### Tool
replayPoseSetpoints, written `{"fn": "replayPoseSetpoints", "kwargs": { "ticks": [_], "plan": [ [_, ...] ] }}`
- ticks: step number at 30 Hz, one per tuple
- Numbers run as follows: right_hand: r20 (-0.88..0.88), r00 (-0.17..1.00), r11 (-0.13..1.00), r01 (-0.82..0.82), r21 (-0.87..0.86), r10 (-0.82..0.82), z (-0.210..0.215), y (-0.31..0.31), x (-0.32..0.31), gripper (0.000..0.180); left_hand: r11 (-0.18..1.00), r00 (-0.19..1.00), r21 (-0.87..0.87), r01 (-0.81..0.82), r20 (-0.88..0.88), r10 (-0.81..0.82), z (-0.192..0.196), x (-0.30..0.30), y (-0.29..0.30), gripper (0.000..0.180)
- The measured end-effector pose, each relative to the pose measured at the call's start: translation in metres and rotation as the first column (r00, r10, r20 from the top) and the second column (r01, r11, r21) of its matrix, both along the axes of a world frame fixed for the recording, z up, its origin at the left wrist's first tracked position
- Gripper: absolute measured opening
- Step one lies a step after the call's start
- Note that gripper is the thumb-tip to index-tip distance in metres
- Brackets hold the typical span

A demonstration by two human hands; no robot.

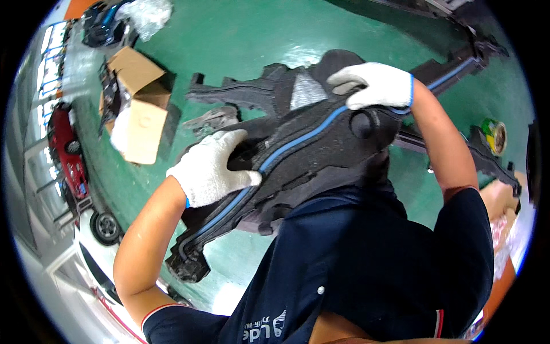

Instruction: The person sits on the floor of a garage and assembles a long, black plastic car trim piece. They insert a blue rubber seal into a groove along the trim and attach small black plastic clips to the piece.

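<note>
A long black moulded car panel (321, 150) lies slantwise across the front of my body, from lower left to upper right. A blue strip (286, 150) runs along its length. My left hand (212, 169), in a white knitted glove, grips the panel's left part, thumb by the blue strip and fingers over the far side. Farther right, my right hand (378, 86), gloved the same way, grips the far edge beside a rounded black lobe, thumb close to the strip. Some fingertips are hard to see against the dark part. A round black plug-like piece (362, 123) sits below my right hand.
Other dark moulded parts (246, 94) lie beyond the panel on the green floor (229, 34). An opened cardboard box (140, 114) stands at the left, near clear plastic wrap (152, 17). A tape roll (495, 136) is at the right. Cars (69, 146) line the far left.
</note>
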State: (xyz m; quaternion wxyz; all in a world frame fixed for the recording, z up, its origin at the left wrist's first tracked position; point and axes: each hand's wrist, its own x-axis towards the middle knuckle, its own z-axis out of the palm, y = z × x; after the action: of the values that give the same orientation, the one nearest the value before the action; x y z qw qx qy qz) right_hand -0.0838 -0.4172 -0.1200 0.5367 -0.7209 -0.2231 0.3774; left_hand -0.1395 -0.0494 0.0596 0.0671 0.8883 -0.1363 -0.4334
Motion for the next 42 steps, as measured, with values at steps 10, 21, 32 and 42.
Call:
{"fn": "replayPoseSetpoints", "kwargs": {
  "ticks": [10, 21, 32, 42],
  "plan": [
    [0.162, 0.986, 0.997, 0.051, -0.064, -0.04, -0.005, -0.005, -0.01, 0.079, 0.975, 0.965, 0.151, 0.162, 0.184, -0.189, 0.071, -0.051, 0.031, 0.088],
    [0.582, 0.811, 0.901, 0.293, -0.318, -0.058, -0.019, -0.084, -0.048, 0.081, 0.778, 0.803, 0.205, -0.594, 0.096, 0.588, 0.092, -0.109, 0.071, 0.115],
    [0.695, 0.671, 0.746, 0.597, -0.296, -0.261, -0.034, -0.122, -0.101, 0.093, 0.753, 0.749, 0.183, -0.633, -0.101, 0.654, 0.091, -0.116, 0.093, 0.05],
    [-0.431, -0.087, 0.051, 0.953, -0.3, -0.898, -0.082, -0.081, -0.164, 0.105, 0.836, 0.846, 0.322, -0.444, -0.155, 0.509, 0.114, -0.08, 0.064, 0.055]
  ]
}}
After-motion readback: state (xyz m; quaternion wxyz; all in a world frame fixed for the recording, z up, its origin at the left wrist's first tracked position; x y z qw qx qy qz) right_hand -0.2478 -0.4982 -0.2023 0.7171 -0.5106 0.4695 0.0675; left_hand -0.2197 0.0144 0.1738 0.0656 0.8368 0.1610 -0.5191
